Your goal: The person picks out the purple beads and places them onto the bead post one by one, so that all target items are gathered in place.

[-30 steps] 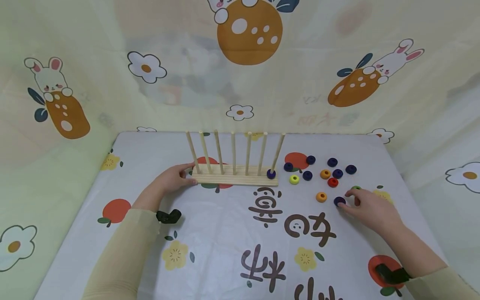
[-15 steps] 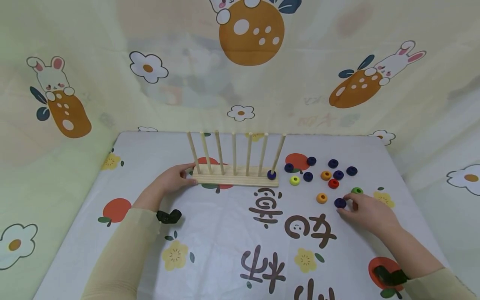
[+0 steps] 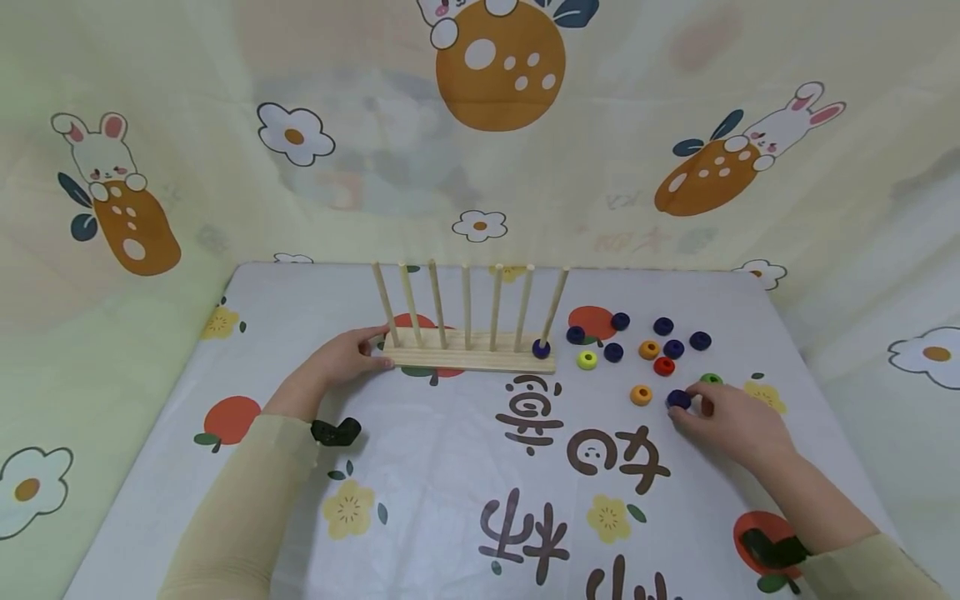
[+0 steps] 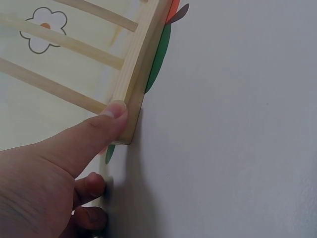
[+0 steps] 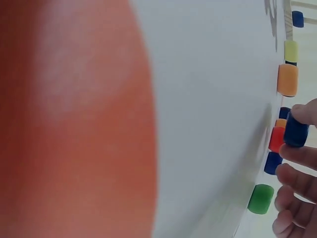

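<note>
A wooden rack [image 3: 472, 360] with a row of upright pegs stands toward the back of the table. My left hand [image 3: 347, 360] grips its left end, the thumb [image 4: 116, 110] lying on the base's front edge in the left wrist view. One dark blue bead [image 3: 541, 350] is on the rightmost peg, at the bottom. To the right, my right hand [image 3: 738, 421] pinches another dark blue bead [image 5: 296, 131] between thumb and a finger, low over the cloth. Its remaining fingers are bent, near a green bead [image 3: 712, 379].
Several loose dark blue beads [image 3: 663, 326] lie right of the rack. Among them are a yellow bead [image 3: 587, 360], a red bead [image 3: 663, 366] and two orange beads, the nearer orange bead [image 3: 641, 395] left of my right hand. A printed curtain [image 3: 390, 167] rises behind the table.
My right thumb and finger have come together on the dark blue bead; the finger was apart from it a second ago. My left hand and the rack stay put.
</note>
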The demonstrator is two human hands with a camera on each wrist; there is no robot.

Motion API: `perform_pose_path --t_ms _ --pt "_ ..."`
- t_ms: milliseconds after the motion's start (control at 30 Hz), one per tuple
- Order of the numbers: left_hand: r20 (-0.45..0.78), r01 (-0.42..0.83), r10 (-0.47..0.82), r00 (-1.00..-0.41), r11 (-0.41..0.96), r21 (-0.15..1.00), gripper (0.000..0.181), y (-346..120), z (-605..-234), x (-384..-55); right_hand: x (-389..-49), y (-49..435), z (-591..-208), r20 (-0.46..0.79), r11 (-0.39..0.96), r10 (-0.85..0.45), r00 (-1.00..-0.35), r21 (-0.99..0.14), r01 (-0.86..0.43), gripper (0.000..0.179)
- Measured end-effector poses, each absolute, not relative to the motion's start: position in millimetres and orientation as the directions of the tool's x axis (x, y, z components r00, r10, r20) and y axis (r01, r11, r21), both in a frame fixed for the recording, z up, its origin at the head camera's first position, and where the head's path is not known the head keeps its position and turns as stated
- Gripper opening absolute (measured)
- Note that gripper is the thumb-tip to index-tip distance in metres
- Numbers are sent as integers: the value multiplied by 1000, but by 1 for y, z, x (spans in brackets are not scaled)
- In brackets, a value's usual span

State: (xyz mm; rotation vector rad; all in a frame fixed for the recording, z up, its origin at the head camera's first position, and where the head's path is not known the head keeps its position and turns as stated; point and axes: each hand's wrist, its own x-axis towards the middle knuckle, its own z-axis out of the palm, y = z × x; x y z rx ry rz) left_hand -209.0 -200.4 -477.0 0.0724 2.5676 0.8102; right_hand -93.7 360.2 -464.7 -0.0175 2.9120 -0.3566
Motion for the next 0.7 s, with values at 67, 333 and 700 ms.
perform_pose_path --t_ms 67,333,700 --pt "-400 -83 180 -899 827 557 79 -201 -478 -209 -95 360 -463 -181 970 -33 -983 -244 12 45" --pt "-410 -82 189 -892 825 559 78 -199 -474 -208 -99 358 -457 -125 972 -43 -991 -236 -12 47" --pt "-412 -87 186 -892 824 560 79 -202 -479 -211 -106 346 -447 -39 965 -66 -997 -258 -53 45"
